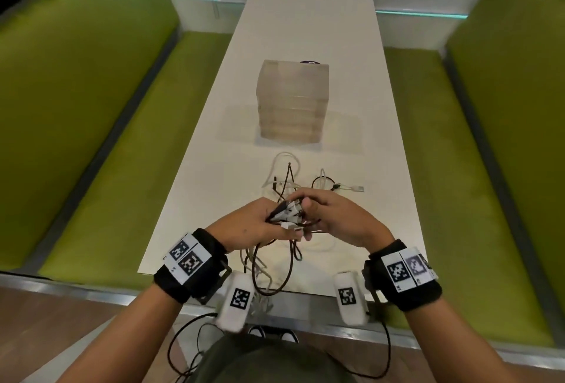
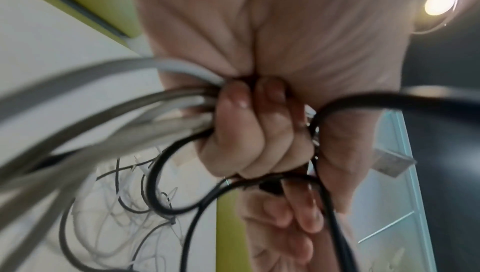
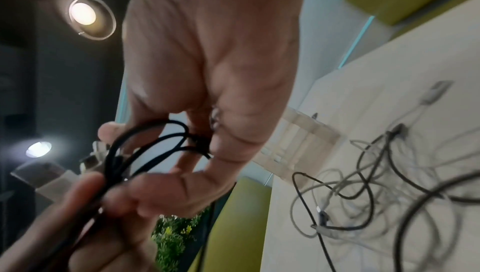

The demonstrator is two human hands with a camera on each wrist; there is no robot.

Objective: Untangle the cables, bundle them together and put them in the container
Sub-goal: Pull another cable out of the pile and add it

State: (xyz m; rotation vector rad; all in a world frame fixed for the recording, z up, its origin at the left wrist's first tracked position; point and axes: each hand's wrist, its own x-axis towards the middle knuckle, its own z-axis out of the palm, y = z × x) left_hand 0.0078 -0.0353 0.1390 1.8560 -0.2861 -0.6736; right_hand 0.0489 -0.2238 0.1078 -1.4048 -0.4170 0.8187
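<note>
A tangle of white and black cables [image 1: 286, 180] lies on the white table [image 1: 308, 31], with loops hanging over the near edge. My left hand [image 1: 253, 223] is fisted round a bunch of white and black cables [image 2: 182, 100] and their plug ends. My right hand [image 1: 333, 217] meets it from the right and pinches thin black cable loops [image 3: 161, 143] between thumb and fingers. A clear plastic container [image 1: 293, 99] stands farther back at the table's middle. A white cable with a USB plug [image 1: 356, 188] lies loose to the right.
Green upholstered benches [image 1: 91, 107] run along both sides of the table. A dark round object [image 1: 309, 62] peeks out behind the container. Thin black wires from the wrist gear hang near my lap [image 1: 195, 340].
</note>
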